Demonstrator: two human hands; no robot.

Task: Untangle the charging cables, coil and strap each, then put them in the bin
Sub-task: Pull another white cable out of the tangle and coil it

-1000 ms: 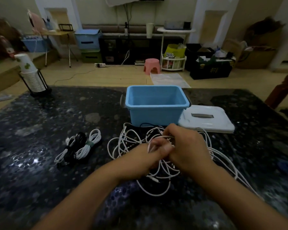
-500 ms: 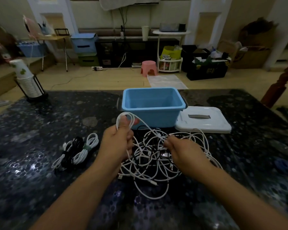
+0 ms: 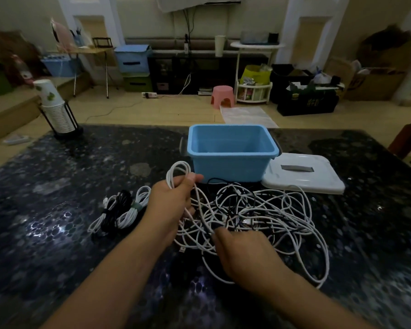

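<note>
tangle [image 3: 254, 217] lies just right of the left hand [image 3: 173, 200], which grips white loops [image 3: 178, 172] raised above its knuckles; it spreads sideways, beyond the right hand [image 3: 244, 252], whose fingers curl into its near edge. bin [image 3: 230, 150] is beyond both. since earlier, the right hand has dropped nearer.

1. A lived-in home room: well beyond the left hand [image 3: 173, 200], a pink plastic stool [image 3: 223, 96] stands on the wood floor [image 3: 152, 110].
2. Farther back, storage bins [image 3: 133, 58], a cluttered white cart [image 3: 254, 91].
</note>
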